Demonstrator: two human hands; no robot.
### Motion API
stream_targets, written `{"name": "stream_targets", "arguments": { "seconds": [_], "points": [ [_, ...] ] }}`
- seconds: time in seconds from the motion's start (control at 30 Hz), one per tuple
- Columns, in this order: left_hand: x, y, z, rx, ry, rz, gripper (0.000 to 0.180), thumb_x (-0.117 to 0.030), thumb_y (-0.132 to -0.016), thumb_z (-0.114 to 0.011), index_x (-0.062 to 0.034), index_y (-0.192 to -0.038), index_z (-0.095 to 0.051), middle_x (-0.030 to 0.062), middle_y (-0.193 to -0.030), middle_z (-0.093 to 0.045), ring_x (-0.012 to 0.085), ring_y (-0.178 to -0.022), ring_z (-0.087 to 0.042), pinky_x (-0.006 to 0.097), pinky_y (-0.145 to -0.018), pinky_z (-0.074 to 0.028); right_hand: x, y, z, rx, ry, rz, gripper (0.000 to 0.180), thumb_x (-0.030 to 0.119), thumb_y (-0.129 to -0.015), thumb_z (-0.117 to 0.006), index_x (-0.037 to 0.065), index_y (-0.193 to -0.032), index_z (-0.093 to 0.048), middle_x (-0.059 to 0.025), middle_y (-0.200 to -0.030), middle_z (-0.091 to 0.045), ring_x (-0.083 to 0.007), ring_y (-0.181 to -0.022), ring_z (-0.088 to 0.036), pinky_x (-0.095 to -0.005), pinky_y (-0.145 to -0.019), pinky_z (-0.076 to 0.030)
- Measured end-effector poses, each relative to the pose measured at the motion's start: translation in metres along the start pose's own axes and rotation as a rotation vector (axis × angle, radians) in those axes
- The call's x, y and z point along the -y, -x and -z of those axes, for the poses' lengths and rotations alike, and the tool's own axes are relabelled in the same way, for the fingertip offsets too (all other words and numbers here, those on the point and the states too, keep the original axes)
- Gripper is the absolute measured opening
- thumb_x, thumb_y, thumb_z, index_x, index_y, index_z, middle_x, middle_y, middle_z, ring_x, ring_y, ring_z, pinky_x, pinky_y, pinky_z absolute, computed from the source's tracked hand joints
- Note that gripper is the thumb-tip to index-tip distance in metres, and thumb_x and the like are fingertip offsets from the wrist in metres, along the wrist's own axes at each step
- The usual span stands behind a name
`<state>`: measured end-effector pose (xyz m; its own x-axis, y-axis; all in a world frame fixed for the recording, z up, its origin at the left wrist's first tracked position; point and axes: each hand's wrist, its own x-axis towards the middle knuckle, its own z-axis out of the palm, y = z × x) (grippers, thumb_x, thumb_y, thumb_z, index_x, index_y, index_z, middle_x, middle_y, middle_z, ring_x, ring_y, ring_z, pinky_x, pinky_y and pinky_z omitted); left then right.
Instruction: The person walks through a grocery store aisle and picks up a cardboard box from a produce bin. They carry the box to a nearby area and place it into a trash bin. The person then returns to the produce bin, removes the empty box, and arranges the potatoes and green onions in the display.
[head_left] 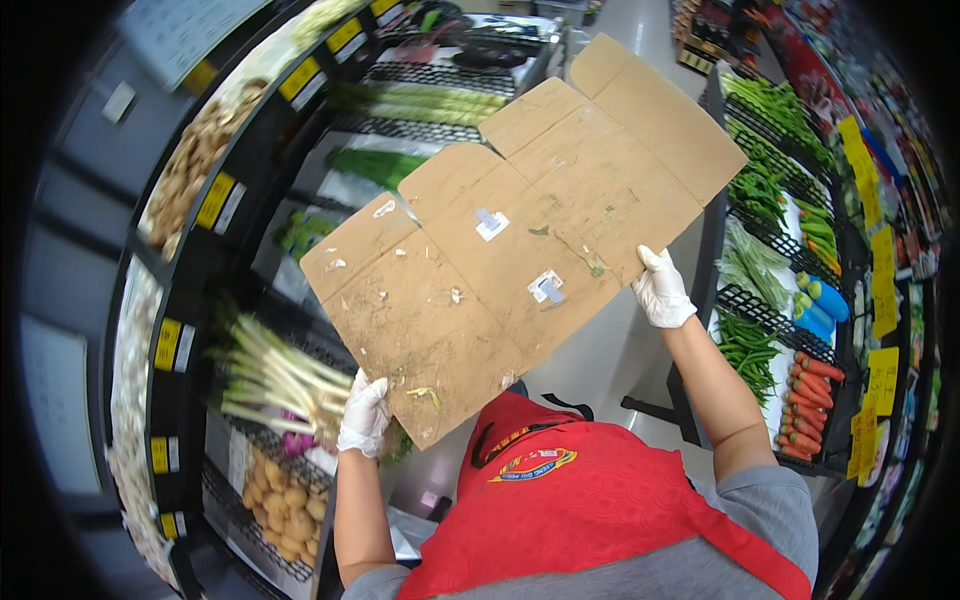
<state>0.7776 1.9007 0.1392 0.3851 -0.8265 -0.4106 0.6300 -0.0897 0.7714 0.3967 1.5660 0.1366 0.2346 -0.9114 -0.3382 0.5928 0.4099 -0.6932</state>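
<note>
A large flattened cardboard sheet (480, 270) with cut flaps is held up slantwise in front of me. Dirt, small scraps of vegetable and a couple of white stickers lie on its brown face. My left hand (365, 415), in a white glove, grips its near left edge. Also gloved in white, my right hand (662, 288) pinches the right edge, its thumb on the upper face. The fingers beneath the cardboard are hidden on both sides. Long green onions (290, 380) lie just left of my left hand.
On the left a tiered vegetable rack holds potatoes (285, 510), mushrooms (200, 150) and leafy greens. A stand on the right bears carrots (810, 400), green peppers (745, 350) and other greens. Yellow price tags (215, 200) line the shelf edge. Grey floor (625, 365) shows between them.
</note>
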Motion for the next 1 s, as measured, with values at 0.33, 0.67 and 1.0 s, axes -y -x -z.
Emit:
{"name": "stream_targets", "arguments": {
  "seconds": [0.33, 0.67, 1.0],
  "points": [
    [-0.020, -0.312, -0.168, 0.383, -0.120, 0.216, 0.066, -0.002, -0.083, -0.061, -0.0018, -0.146, -0.039, 0.0119, -0.139, -0.055, 0.0282, -0.125, -0.056, 0.043, -0.106, -0.046, 0.119, -0.141, 0.061, -0.206, -0.118, 0.300, 0.056, -0.003, -0.096, -0.047, 0.008, -0.149, -0.033, -0.0110, -0.145, -0.048, -0.0292, -0.131, -0.051, -0.0473, -0.106, -0.048],
    [-0.045, -0.580, -0.396, 0.612, -0.203, 0.445, 0.061, 0.000, -0.084, -0.064, -0.0030, -0.142, -0.044, 0.0122, -0.133, -0.060, 0.0286, -0.118, -0.061, 0.046, -0.098, -0.053, 0.230, -0.278, 0.098, -0.538, -0.225, 0.498, 0.049, -0.003, -0.099, -0.045, 0.011, -0.145, -0.038, -0.0097, -0.142, -0.050, -0.0286, -0.130, -0.053, -0.0512, -0.105, -0.049],
    [-0.034, -0.806, -0.607, 0.715, -0.257, 0.397, 0.063, 0.003, -0.085, -0.054, -0.0014, -0.146, -0.039, 0.0144, -0.140, -0.053, 0.0324, -0.125, -0.056, 0.046, -0.104, -0.048, 0.373, -0.524, 0.144, -0.460, -0.291, 0.547, 0.046, 0.001, -0.100, -0.046, 0.012, -0.145, -0.038, -0.0100, -0.139, -0.052, -0.0277, -0.126, -0.056, -0.0481, -0.100, -0.052]
  ]
}}
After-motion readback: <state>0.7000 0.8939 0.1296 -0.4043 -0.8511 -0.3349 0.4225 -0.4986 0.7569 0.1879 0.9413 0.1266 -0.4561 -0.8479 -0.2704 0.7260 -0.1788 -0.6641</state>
